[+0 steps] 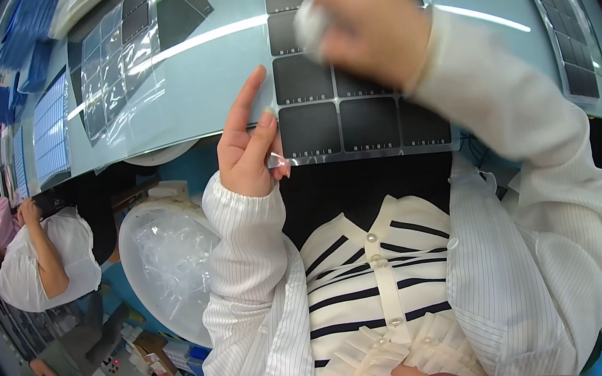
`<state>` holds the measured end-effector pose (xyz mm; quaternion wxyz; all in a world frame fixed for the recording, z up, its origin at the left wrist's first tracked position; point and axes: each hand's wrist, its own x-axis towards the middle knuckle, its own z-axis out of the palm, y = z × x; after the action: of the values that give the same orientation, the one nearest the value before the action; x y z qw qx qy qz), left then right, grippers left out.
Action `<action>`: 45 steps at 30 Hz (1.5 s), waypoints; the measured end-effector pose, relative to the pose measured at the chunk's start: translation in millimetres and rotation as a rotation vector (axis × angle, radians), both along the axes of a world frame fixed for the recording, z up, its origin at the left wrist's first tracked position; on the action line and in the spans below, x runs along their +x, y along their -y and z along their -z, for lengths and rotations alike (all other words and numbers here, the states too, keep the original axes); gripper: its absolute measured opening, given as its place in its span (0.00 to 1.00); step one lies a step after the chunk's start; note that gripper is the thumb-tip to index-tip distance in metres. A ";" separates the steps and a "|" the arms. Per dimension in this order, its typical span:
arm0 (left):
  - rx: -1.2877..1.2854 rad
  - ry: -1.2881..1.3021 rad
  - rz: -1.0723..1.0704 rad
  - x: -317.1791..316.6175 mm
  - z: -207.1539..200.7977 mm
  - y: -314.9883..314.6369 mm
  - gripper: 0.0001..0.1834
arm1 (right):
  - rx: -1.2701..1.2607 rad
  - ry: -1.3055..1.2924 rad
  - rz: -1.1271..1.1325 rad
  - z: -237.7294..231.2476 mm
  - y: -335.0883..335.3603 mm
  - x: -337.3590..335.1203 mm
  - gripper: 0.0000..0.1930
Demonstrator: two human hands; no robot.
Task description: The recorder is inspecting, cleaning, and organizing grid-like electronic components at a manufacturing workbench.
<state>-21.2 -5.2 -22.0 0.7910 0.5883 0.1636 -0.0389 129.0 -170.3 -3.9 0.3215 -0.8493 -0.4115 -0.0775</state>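
Note:
A sheet of black rounded panels in a clear border (310,130) lies at the table's front edge. My left hand (248,145) is at its lower left corner, with the index finger stretched along the side. The thumb rests by the edge, and lower fingertips curl at a bit of clear film on the corner. Over the upper part of the sheet, my right hand (379,29) is smeared by motion. Its fingers are closed around a white wad, seemingly cloth (310,28), which is close to the panels. That hand and forearm hide several panels.
Clear-wrapped panel sheets (108,80) lie at the left on the glassy table (222,54). Another black panel sheet (562,32) sits at the right. A white tub of crumpled clear film (170,258) stands below the table's left edge. A seated person (47,252) is farther left.

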 end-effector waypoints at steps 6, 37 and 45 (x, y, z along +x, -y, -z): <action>0.010 0.002 -0.001 -0.8 -4.8 0.0 0.26 | -0.065 0.032 -0.009 -7.6 -17.8 37.9 0.13; 0.111 0.030 0.049 -8.1 -11.7 1.2 0.26 | -0.071 -0.074 -0.298 -25.9 91.5 -60.1 0.13; 0.145 -0.040 0.115 -45.3 -28.1 -12.5 0.26 | -0.012 -0.041 -0.261 -24.9 78.6 -36.1 0.14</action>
<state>-66.5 7.3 6.1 0.7393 0.6516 0.1478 -0.0838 92.9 -248.9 21.0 0.3321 -0.7918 -0.5123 -0.0151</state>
